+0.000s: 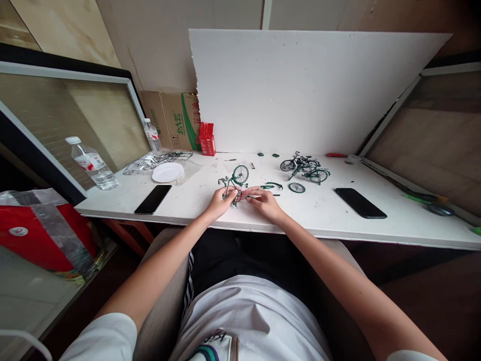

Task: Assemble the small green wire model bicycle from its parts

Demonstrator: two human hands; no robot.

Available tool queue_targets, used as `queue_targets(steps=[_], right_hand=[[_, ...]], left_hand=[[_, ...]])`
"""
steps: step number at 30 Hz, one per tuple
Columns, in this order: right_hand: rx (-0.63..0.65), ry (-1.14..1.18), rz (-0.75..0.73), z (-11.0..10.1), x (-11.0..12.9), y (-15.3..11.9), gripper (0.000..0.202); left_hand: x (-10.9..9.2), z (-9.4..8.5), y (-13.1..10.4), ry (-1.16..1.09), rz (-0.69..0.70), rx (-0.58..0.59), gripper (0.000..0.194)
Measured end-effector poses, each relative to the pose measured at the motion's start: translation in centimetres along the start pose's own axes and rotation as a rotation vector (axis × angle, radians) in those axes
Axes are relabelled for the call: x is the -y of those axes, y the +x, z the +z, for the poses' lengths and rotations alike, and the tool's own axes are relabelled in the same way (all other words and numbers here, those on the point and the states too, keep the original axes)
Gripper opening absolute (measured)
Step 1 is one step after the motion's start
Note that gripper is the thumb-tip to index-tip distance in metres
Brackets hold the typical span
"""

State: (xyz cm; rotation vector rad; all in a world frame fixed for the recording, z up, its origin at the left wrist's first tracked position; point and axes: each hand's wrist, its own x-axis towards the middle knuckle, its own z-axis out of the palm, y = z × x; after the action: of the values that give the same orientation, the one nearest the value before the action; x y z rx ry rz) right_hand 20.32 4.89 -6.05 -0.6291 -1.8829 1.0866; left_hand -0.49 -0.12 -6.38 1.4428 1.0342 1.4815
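Near the front edge of the white table, my left hand (221, 201) is closed on a small green model bicycle frame with one spoked wheel (240, 174) and handlebars. My right hand (265, 203) is beside it, its thumb and fingers pinched together at the frame's lower right end; what it pinches is too small to name. Past my right hand lie a curved green part (277, 184) and a loose spoked wheel (296, 187). Farther back, a black model bicycle (287, 165) stands next to another green bicycle part with a wheel (317, 175).
A phone (153, 199), a white plate (168, 172) and water bottles (92, 164) are on the left. Behind stand a red box (207, 139) and a white board (300, 90). On the right lie a black phone (361, 203) and green-handled scissors (439, 208).
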Motion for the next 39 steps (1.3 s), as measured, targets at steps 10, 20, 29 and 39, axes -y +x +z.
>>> queue_targets(steps=[10,20,29,39], right_hand=[[0.009,0.033,0.009,-0.1,0.3,-0.1,0.025],[0.009,-0.084,-0.002,-0.1,0.4,0.0,0.027],[-0.208,-0.149,0.072,0.5,-0.7,0.1,0.022],[-0.456,-0.339,0.049,-0.1,-1.2,-0.2,0.037]], left_hand=[[-0.2,0.0,0.0,-0.025,-0.022,0.037,0.054],[-0.4,-0.3,0.1,-0.014,-0.056,0.066,0.053],[-0.1,-0.4,0.2,-0.08,-0.08,-0.009,0.049],[0.3,-0.7,0.5,-0.204,-0.126,-0.2,0.044]])
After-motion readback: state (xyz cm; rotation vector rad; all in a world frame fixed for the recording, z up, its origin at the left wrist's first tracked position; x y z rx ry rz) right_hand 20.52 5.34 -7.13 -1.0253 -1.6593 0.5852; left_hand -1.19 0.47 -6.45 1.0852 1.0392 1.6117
